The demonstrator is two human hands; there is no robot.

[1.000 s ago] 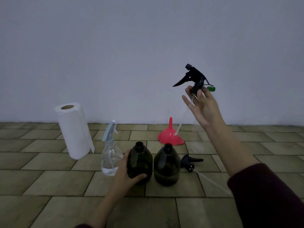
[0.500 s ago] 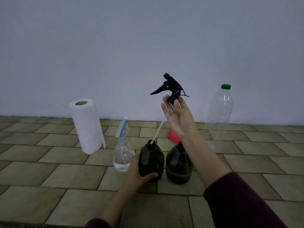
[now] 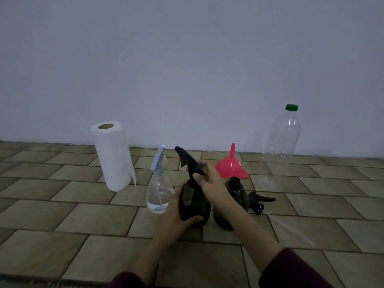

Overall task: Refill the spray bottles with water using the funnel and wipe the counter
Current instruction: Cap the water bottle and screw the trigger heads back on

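The left hand (image 3: 176,213) grasps a dark spray bottle (image 3: 192,204) standing on the tiled counter (image 3: 83,215), and the right hand (image 3: 209,183) grips the black trigger head (image 3: 187,161) at its neck. The neck itself is hidden behind the right hand, and dim light blurs the dark glass.

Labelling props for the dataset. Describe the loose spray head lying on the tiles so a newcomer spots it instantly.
Start at the tall clear bottle with the green cap by the wall on the right, then come forward to the dark bottle with the open neck. The loose black trigger head lies on its side just right of that bottle. Unlike the other black head, gripped by the right hand, nothing holds it.
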